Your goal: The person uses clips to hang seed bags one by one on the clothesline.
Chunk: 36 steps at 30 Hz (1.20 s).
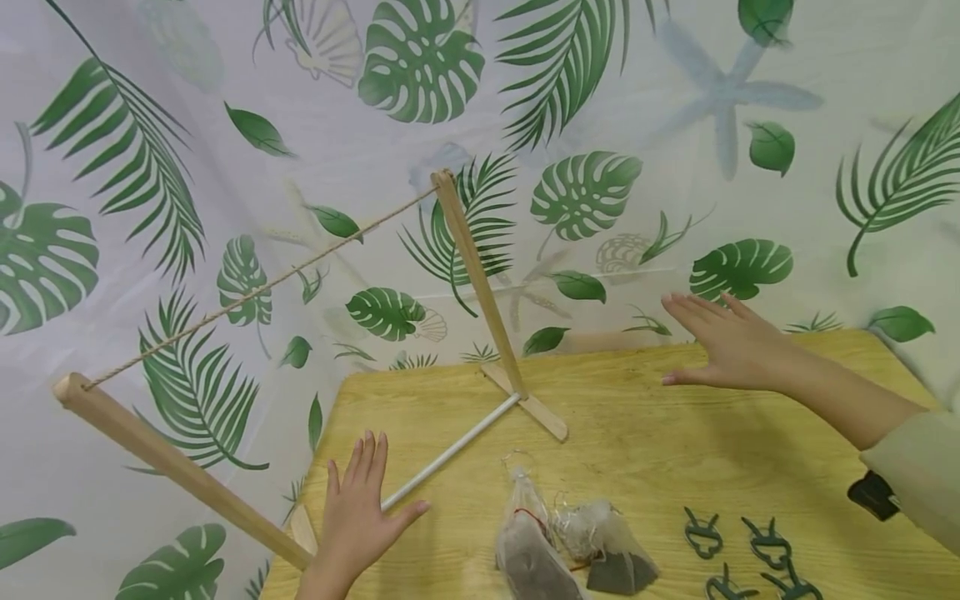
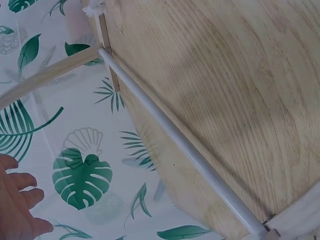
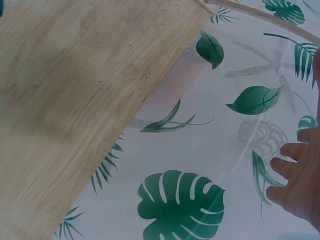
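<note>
My left hand [image 1: 358, 512] is raised with its fingers spread, holding nothing, beside a wooden stand. The stand has two wooden posts [image 1: 480, 283], a thin rope [image 1: 262, 287] strung between their tops and a pale rod [image 1: 450, 452] joining their feet. In the left wrist view that rod [image 2: 175, 140] runs low over the tabletop, and part of the left hand [image 2: 20, 202] shows at the edge. To the right, my right hand [image 1: 738, 346] hovers over the table's far side, fingers extended and thumb apart, grasping nothing; its fingers [image 3: 285, 167] show at the right wrist view's edge.
Two sheer drawstring bags with dark contents, one long [image 1: 534, 550] and one squat [image 1: 611, 550], lie at the table's near middle. Several dark green clips [image 1: 702, 533] lie to their right. A leaf-printed white sheet [image 1: 637, 100] hangs behind the wooden table [image 1: 615, 442].
</note>
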Each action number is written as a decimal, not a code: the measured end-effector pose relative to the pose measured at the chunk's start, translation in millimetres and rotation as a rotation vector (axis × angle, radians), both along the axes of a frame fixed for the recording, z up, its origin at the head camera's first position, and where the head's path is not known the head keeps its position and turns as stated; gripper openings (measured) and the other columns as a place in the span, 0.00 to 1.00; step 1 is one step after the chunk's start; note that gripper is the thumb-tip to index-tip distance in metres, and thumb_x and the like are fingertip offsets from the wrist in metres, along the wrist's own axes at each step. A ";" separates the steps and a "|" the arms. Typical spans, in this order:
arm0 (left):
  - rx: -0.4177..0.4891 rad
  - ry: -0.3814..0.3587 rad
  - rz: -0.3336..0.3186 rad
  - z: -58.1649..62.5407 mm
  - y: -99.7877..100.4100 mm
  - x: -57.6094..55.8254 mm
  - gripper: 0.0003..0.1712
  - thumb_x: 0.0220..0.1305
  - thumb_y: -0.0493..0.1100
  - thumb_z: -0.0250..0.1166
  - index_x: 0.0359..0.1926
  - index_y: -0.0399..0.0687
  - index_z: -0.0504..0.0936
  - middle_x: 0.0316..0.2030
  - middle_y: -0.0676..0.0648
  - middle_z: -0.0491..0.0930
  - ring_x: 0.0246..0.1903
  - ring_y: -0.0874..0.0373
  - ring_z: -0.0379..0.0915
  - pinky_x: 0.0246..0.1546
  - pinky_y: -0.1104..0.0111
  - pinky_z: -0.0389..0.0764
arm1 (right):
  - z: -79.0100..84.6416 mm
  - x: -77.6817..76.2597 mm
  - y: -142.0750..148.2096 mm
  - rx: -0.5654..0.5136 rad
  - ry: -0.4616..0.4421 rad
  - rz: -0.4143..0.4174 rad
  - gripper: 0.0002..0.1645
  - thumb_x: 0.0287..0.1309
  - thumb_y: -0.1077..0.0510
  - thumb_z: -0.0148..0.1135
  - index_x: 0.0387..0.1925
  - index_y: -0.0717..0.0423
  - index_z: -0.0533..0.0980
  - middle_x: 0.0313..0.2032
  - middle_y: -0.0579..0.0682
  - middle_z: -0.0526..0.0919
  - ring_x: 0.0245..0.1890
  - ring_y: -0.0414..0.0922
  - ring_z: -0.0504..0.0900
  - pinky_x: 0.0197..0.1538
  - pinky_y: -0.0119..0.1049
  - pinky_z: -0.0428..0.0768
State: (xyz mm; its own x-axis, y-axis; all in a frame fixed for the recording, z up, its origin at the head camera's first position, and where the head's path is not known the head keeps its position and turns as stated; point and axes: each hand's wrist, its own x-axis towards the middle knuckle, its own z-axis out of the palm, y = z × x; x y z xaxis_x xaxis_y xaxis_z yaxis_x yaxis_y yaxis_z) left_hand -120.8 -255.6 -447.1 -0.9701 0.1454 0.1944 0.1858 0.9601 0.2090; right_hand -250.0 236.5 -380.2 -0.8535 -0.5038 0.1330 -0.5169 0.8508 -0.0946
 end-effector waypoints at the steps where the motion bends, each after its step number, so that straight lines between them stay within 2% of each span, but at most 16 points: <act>1: 0.002 0.003 0.004 -0.1 -0.9 0.3 0.60 0.51 0.70 0.63 0.73 0.42 0.48 0.72 0.39 0.46 0.71 0.41 0.45 0.64 0.36 0.39 | 1.6 -2.4 -2.5 0.014 0.007 0.003 0.65 0.47 0.25 0.59 0.72 0.61 0.48 0.70 0.64 0.53 0.69 0.62 0.54 0.68 0.63 0.43; 7: -0.004 0.036 0.036 1.5 -6.9 3.6 0.60 0.51 0.71 0.63 0.72 0.39 0.50 0.71 0.36 0.50 0.69 0.39 0.51 0.61 0.34 0.46 | 5.9 -17.8 -17.3 0.045 0.039 0.009 0.63 0.47 0.24 0.58 0.72 0.60 0.52 0.69 0.63 0.56 0.69 0.62 0.56 0.67 0.63 0.46; 11: 0.007 0.049 0.079 4.7 -12.9 10.1 0.59 0.51 0.70 0.63 0.71 0.36 0.53 0.70 0.35 0.53 0.65 0.37 0.58 0.57 0.35 0.57 | 1.8 -29.0 -31.0 0.037 0.049 0.028 0.63 0.47 0.23 0.57 0.71 0.60 0.53 0.69 0.62 0.58 0.68 0.61 0.57 0.66 0.64 0.48; 14: 0.018 0.070 0.091 7.5 -17.5 15.2 0.58 0.51 0.68 0.65 0.70 0.34 0.56 0.68 0.33 0.57 0.60 0.35 0.64 0.51 0.39 0.68 | 0.7 -35.4 -42.8 0.021 0.054 0.049 0.63 0.47 0.23 0.57 0.70 0.62 0.54 0.67 0.63 0.61 0.65 0.62 0.62 0.65 0.63 0.54; 18: 0.035 0.081 0.102 14.5 -23.6 19.5 0.55 0.52 0.65 0.67 0.68 0.32 0.58 0.65 0.33 0.63 0.55 0.34 0.70 0.46 0.42 0.74 | 4.9 -41.5 -59.2 0.001 0.056 0.086 0.63 0.47 0.24 0.58 0.68 0.66 0.57 0.62 0.67 0.67 0.59 0.65 0.69 0.59 0.60 0.66; 23: 0.026 -0.004 0.124 27.8 -26.8 21.2 0.54 0.54 0.68 0.63 0.68 0.33 0.61 0.58 0.34 0.73 0.51 0.38 0.74 0.45 0.46 0.76 | 9.3 -49.5 -76.8 0.009 0.076 0.107 0.59 0.48 0.25 0.59 0.62 0.72 0.64 0.57 0.69 0.72 0.55 0.65 0.73 0.55 0.56 0.72; 28: 0.024 -0.089 0.203 38.5 -27.0 23.8 0.49 0.53 0.73 0.59 0.62 0.38 0.71 0.46 0.42 0.82 0.39 0.47 0.81 0.33 0.54 0.79 | 10.4 -58.5 -92.3 0.011 0.097 0.136 0.53 0.50 0.26 0.59 0.55 0.71 0.70 0.50 0.66 0.77 0.50 0.62 0.76 0.52 0.54 0.75; 32: 0.022 -0.158 0.270 46.2 -28.1 26.0 0.43 0.53 0.74 0.58 0.52 0.42 0.79 0.35 0.49 0.84 0.28 0.57 0.79 0.21 0.64 0.75 | 11.9 -64.7 -103.3 0.013 0.097 0.149 0.50 0.51 0.27 0.58 0.53 0.70 0.72 0.48 0.64 0.78 0.48 0.60 0.77 0.52 0.53 0.75; 36: -0.017 -0.176 0.295 53.5 -30.7 30.4 0.36 0.54 0.73 0.58 0.39 0.44 0.82 0.22 0.53 0.79 0.18 0.61 0.72 0.16 0.66 0.70 | 14.0 -67.1 -114.0 0.018 0.088 0.156 0.49 0.51 0.26 0.57 0.52 0.68 0.73 0.47 0.62 0.79 0.47 0.59 0.78 0.51 0.52 0.75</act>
